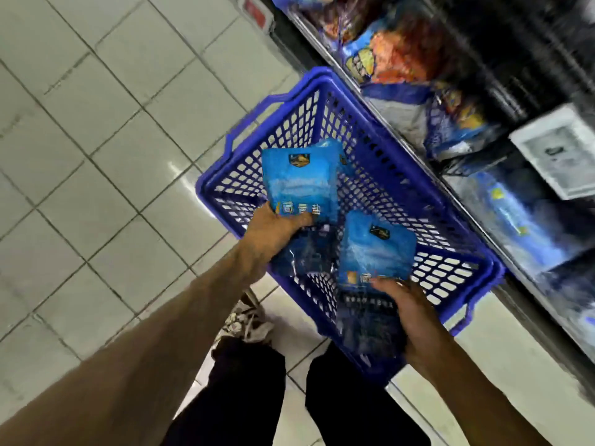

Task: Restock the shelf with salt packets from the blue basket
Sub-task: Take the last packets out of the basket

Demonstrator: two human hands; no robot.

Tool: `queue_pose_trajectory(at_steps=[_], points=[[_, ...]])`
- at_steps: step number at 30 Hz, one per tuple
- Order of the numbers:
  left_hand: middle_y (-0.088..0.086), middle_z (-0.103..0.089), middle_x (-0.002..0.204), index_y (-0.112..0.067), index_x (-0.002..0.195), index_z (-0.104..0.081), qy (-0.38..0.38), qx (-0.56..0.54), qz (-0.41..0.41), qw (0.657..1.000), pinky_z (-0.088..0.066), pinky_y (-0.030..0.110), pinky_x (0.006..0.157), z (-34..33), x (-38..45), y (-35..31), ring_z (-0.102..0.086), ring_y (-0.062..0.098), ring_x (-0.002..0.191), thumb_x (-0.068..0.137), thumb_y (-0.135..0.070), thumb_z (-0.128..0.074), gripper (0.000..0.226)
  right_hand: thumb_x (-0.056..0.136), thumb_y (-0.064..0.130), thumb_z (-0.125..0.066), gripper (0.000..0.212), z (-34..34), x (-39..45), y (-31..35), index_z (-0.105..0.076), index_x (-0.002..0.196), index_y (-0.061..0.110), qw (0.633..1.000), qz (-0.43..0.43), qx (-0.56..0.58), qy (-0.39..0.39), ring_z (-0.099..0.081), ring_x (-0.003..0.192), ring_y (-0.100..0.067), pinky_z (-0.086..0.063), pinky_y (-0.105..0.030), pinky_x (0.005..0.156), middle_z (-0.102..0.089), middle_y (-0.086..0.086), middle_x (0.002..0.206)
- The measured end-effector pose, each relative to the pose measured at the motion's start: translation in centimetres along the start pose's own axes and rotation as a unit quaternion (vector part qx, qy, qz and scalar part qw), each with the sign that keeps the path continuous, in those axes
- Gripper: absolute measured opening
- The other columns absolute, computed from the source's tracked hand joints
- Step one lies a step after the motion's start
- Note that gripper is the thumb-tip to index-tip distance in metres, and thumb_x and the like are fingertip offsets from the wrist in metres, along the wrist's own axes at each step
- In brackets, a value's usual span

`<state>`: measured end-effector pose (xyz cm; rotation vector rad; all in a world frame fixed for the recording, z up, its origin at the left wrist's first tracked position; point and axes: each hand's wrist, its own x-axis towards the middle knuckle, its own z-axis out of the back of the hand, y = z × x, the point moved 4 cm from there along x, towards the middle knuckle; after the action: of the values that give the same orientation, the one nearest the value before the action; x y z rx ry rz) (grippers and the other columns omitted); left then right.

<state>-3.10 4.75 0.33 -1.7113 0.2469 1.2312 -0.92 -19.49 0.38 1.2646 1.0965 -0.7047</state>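
Note:
A blue plastic basket (pixel 380 146) stands on the tiled floor beside the shelf. My left hand (pixel 273 230) grips a blue salt packet (pixel 297 181) by its lower edge, above the basket's left side. Another blue salt packet (pixel 376 249) is held by my right hand (pixel 415 313) at its bottom edge, over the near part of the basket. A third blue packet (pixel 335 149) peeks out behind the left one. Darker packets (pixel 309 255) lie in the basket bottom, blurred.
The shelf (pixel 483 220) runs along the right, with blue and orange bags (pixel 399 56) and a white price tag (pixel 560 149). My legs (pixel 251 397) and a shoe (pixel 248 320) are at the bottom. Grey floor tiles (pixel 96 156) spread to the left.

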Motion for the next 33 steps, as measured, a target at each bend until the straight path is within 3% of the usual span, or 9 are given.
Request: queue_pose_trajectory(at_steps=[3, 8, 10, 13, 16, 21, 25, 28, 33], points=[[0.014, -0.076, 0.107, -0.002, 0.119, -0.071, -0.010, -0.042, 0.024, 0.999, -0.060, 0.041, 0.083, 2.4, -8.5, -2.7, -0.072, 0.024, 0.085, 0.086, 0.001, -0.073, 0.033, 0.062, 0.032, -0.082, 0.061, -1.3, -7.5, 2.1, -0.070, 0.120, 0.020, 0.999, 0.029, 0.009, 0.014, -0.074, 0.098, -0.037, -0.060, -0.054, 0.082, -0.076, -0.013, 0.110], [0.012, -0.077, 0.108, -0.008, 0.110, -0.073, -0.004, -0.062, 0.048, 0.997, -0.061, 0.039, 0.081, 5.4, -24.0, -8.2, -0.073, 0.027, 0.091, 0.083, 0.002, -0.073, 0.029, 0.049, 0.036, -0.091, 0.061, -2.3, -21.4, 6.7, -0.078, 0.105, 0.015, 0.996, 0.083, -0.019, 0.021, -0.077, 0.082, -0.026, -0.061, -0.035, 0.065, -0.079, -0.012, 0.096], [0.011, -0.078, 0.105, -0.008, 0.110, -0.073, 0.000, -0.050, 0.045, 0.998, -0.062, 0.037, 0.078, 6.1, -29.6, -10.9, -0.074, 0.025, 0.088, 0.080, 0.003, -0.075, 0.032, 0.054, 0.031, -0.094, 0.064, -2.0, -27.1, 8.7, -0.075, 0.111, 0.010, 0.994, 0.101, -0.031, 0.019, -0.077, 0.081, -0.027, -0.060, -0.036, 0.067, -0.079, -0.012, 0.096], [0.011, -0.078, 0.105, -0.009, 0.106, -0.075, 0.029, -0.017, 0.025, 0.999, -0.063, 0.032, 0.071, 6.1, -37.2, -14.6, -0.076, 0.024, 0.087, 0.067, -0.004, -0.082, 0.040, 0.059, 0.037, -0.090, 0.055, -1.3, -35.9, 11.3, -0.077, 0.108, 0.017, 0.988, 0.143, -0.044, 0.019, -0.077, 0.087, -0.023, -0.061, -0.034, 0.071, -0.079, -0.008, 0.100], [0.014, -0.078, 0.107, -0.014, 0.102, -0.077, 0.055, 0.023, 0.006, 0.998, -0.063, 0.033, 0.070, 5.7, -43.9, -18.5, -0.076, 0.027, 0.091, 0.054, -0.013, -0.089, 0.049, 0.065, 0.027, -0.092, 0.042, 0.6, -44.3, 13.6, -0.077, 0.104, 0.018, 0.978, 0.198, -0.059, -0.010, -0.076, 0.088, -0.018, -0.061, -0.032, 0.074, -0.080, -0.003, 0.099], [0.007, -0.078, 0.108, -0.027, 0.102, -0.078, 0.110, 0.104, -0.040, 0.988, -0.062, 0.034, 0.071, 3.4, -51.1, -23.6, -0.076, 0.027, 0.096, 0.048, -0.032, -0.100, 0.058, 0.081, 0.007, -0.080, 0.027, 4.8, -54.3, 14.8, -0.072, 0.104, 0.020, 0.962, 0.261, -0.056, -0.050, -0.075, 0.082, -0.002, -0.053, -0.011, 0.063, -0.079, 0.014, 0.092], [0.001, -0.079, 0.105, -0.025, 0.105, -0.076, 0.139, 0.178, -0.109, 0.968, -0.062, 0.034, 0.077, -0.7, -53.9, -26.2, -0.076, 0.022, 0.096, 0.043, -0.040, -0.098, 0.068, 0.078, 0.009, -0.081, 0.027, 7.7, -59.2, 14.0, -0.071, 0.100, 0.021, 0.953, 0.288, 0.010, -0.098, -0.075, 0.080, -0.003, -0.055, -0.013, 0.063, -0.079, 0.015, 0.088], [0.000, -0.080, 0.100, -0.023, 0.102, -0.078, 0.193, 0.213, -0.133, 0.949, -0.061, 0.025, 0.070, -4.7, -54.9, -26.9, -0.077, 0.018, 0.092, 0.044, -0.031, -0.101, 0.062, 0.081, 0.000, -0.077, 0.028, 8.9, -62.2, 12.4, -0.072, 0.104, 0.016, 0.935, 0.313, 0.074, -0.149, -0.075, 0.085, -0.004, -0.056, -0.013, 0.068, -0.080, 0.010, 0.091], [0.003, -0.080, 0.094, -0.016, 0.097, -0.078, 0.309, 0.284, -0.143, 0.897, -0.058, 0.017, 0.063, -12.2, -56.3, -25.8, -0.077, 0.012, 0.082, 0.049, -0.016, -0.093, 0.050, 0.083, -0.005, -0.075, 0.028, 10.2, -67.0, 6.4, -0.069, 0.104, 0.012, 0.879, 0.323, 0.219, -0.274, -0.074, 0.076, 0.001, -0.052, -0.008, 0.061, -0.079, 0.013, 0.086]])
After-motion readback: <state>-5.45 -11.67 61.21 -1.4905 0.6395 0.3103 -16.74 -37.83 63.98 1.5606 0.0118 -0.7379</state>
